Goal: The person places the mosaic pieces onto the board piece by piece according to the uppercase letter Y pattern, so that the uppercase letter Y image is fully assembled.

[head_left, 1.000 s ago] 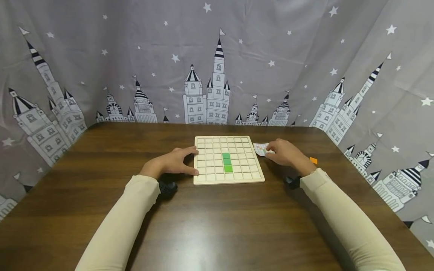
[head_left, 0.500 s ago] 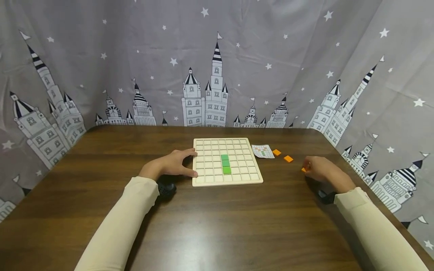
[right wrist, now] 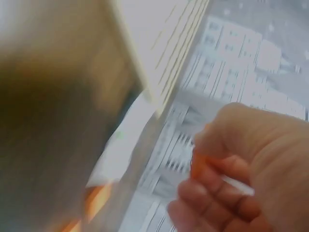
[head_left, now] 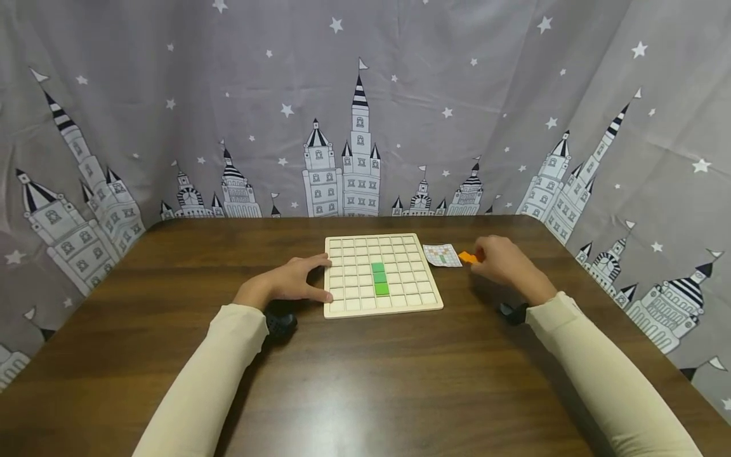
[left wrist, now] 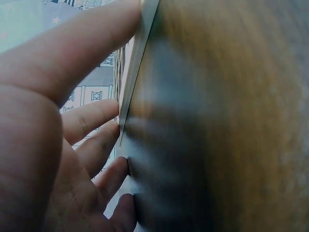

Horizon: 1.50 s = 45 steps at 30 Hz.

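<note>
Orange tile [right wrist: 198, 168] pinched in right hand [head_left: 508, 263], left hand [head_left: 290, 279] spread against board [head_left: 407, 268], grid-printed card [head_left: 442, 255] between

I'm looking forward and down from my head at the board [head_left: 349, 279], both close wrist views sharing its edge.

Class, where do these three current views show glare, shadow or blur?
Head: pale glare low on the dark-brown wooden table; left wrist: table grain blurred, darker beside the bare left hand; right wrist: nearer edge of the pale wooden grid board smeared.
</note>
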### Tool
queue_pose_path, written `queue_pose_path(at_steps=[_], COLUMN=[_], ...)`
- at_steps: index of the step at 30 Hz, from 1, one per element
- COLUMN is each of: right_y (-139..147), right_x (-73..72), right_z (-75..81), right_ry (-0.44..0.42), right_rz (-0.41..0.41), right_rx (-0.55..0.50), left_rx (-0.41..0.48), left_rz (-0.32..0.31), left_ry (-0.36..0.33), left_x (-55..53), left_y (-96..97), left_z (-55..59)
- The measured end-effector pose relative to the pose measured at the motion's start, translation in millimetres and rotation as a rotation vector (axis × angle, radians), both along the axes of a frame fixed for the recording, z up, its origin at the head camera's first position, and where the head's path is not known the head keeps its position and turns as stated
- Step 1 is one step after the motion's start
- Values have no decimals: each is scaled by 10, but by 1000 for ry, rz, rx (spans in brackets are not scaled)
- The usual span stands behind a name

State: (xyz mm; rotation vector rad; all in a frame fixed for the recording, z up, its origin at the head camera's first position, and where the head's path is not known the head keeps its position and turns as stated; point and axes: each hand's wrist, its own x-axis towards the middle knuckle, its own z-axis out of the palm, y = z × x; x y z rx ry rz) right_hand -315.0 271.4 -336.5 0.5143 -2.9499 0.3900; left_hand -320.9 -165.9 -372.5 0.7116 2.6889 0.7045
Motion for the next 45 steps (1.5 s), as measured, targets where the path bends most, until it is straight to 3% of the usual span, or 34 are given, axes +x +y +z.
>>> queue_pose_path(at_steps=[3, 8, 12, 15, 22, 27, 36, 45], right_y=[-513, -1331, -1791, -2006, -2156, -2220, -2403, -2398], right_x=[-188, -478, -634, -722, -749, -717, -655, -649], right_z=[108, 191, 113, 1, -143, -138, -173, -159], right_ry=[37, 25, -25, -74, -186, -194, -141, -162], right_rz=[114, 299, 381, 393, 321, 318, 274, 251], right_rx=[-42, -59, -6, 46, 53, 28, 169, 136], left_rx=[1, 6, 5, 1, -9, -7, 22, 27], left_rz=[1, 11, 5, 5, 4, -7, -18, -31], left_ry=[2, 5, 14, 16, 5, 9, 9, 17], left_x=[18, 36, 42, 44, 56, 70, 119, 123], left_y=[-18, -37, -27, -14, -25, -64, -133, -133], left_z=[-16, -30, -25, -13, 33, 47, 6, -1])
